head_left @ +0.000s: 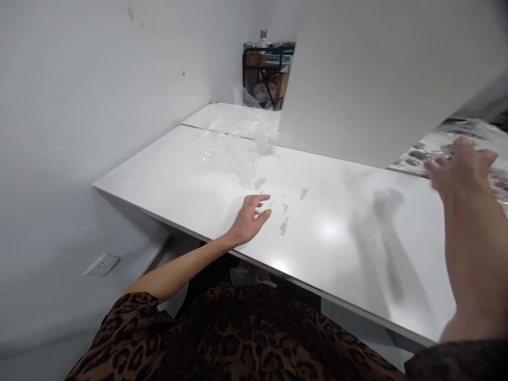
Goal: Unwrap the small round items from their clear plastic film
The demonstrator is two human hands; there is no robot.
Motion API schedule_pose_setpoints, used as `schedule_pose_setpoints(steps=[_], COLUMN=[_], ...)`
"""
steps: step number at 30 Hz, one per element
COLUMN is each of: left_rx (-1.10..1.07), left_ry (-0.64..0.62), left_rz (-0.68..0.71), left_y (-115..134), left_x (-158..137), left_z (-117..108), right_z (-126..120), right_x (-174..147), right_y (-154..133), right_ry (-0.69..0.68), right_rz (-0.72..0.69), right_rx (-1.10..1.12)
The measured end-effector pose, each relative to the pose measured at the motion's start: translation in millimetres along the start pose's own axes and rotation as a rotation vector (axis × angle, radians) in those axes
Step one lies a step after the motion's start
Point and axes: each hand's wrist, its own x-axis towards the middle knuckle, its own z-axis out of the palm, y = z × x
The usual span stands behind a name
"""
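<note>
My left hand (251,221) rests at the front part of the white table (329,264), thumb and fingers apart with nothing between them. Just beyond its fingertips lie several small, greyish, see-through pieces (283,226) whose kind I cannot make out. On the right, my right hand (462,164) is stretched far forward with its fingers spread. It is over or against a clear plastic bag (472,127) with brownish items showing in or under it; whether it touches them is hard to see. Behind my left hand lies a crumpled clear plastic bag (234,153).
A tall white panel (369,79) rises along the table's back edge. The wall (99,95) borders the left side, with a power outlet (103,264) low down. A dark shelf rack (262,66) with boxes and a bottle stands at the back.
</note>
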Motion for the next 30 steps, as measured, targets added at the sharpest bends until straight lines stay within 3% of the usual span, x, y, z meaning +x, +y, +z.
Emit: schedule_pose_setpoints(steps=[1, 2, 4, 6, 7, 9, 11, 14, 16, 18, 20, 22, 24, 27, 30], left_rx=[0.046, 0.094, 0.202, 0.339, 0.418, 0.587, 0.723, 0.753, 0.639, 0.467, 0.360, 0.367, 0.423, 0.493, 0.544], left_ry=[0.027, 0.043, 0.018, -0.099, -0.167, -0.259, -0.253, -0.069, 0.221, 0.541, 0.752, 0.802, 0.710, 0.451, 0.335], left_rz=[0.034, 0.057, 0.072, 0.065, 0.064, 0.053, -0.001, -0.159, -0.295, -0.455, -0.504, -0.365, -0.101, 0.215, 0.255], left_y=[-6, -10, -17, -20, -21, -23, -27, -33, -35, -34, -31, -29, -28, -25, -17], left_x=[2, 5, 15, 30, 41, 68, 103, 166, 207, 236, 250, 247, 238, 234, 255], left_z=[-10, -19, -33, -42, -45, -52, -64, -99, -123, -133, -121, -87, -44, 3, 13], right_z=[14, 30, 66, 97, 108, 122, 127, 129, 129, 129, 128, 127, 126, 126, 128], right_x=[-13, -34, -89, -147, -172, -208, -225, -229, -227, -225, -225, -226, -227, -227, -227], right_y=[5, 9, 14, 12, 10, 5, 1, 0, 0, 0, 0, 0, -1, -3, -7], right_ry=[0.176, 0.190, 0.074, -0.078, -0.133, -0.279, -0.366, -0.408, -0.414, -0.420, -0.433, -0.453, -0.472, -0.489, -0.499], right_rz=[0.188, 0.304, 0.403, 0.478, 0.507, 0.431, 0.342, 0.294, 0.281, 0.263, 0.245, 0.224, 0.193, 0.130, 0.058], right_rx=[0.057, 0.103, 0.179, 0.210, 0.188, 0.123, 0.030, -0.096, -0.135, -0.146, -0.168, -0.203, -0.233, -0.267, -0.268])
